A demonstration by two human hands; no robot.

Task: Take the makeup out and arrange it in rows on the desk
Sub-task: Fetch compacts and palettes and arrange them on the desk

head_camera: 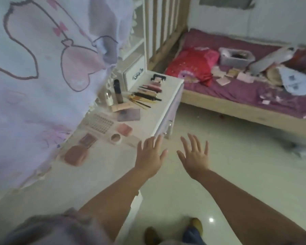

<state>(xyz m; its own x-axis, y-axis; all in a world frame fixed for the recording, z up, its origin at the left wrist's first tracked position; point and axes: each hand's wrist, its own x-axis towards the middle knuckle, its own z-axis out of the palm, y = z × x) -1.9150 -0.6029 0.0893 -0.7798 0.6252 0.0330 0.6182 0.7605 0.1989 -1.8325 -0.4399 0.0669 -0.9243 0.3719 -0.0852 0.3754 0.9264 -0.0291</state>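
Note:
Makeup lies in rows on the white desk (99, 167): a pink pouch (76, 155), a blush compact (88, 139), a small round jar (115, 137), a pink compact (124, 129), a lash tray (98, 123), a grey palette (128, 115), several pencils and tubes (145, 96), and a tall foundation bottle (117, 91). My left hand (151, 156) hovers with fingers spread over the desk's front edge, holding nothing. To its right, my right hand (195, 156) is spread flat in the air above the floor, also empty.
A drawer (166, 121) stands pulled out from the desk front, just beyond my left fingertips. A printed curtain (42, 76) hangs over the desk's left side. A bed (245, 89) with a red bag, a plastic box and scattered papers fills the right. My feet show below.

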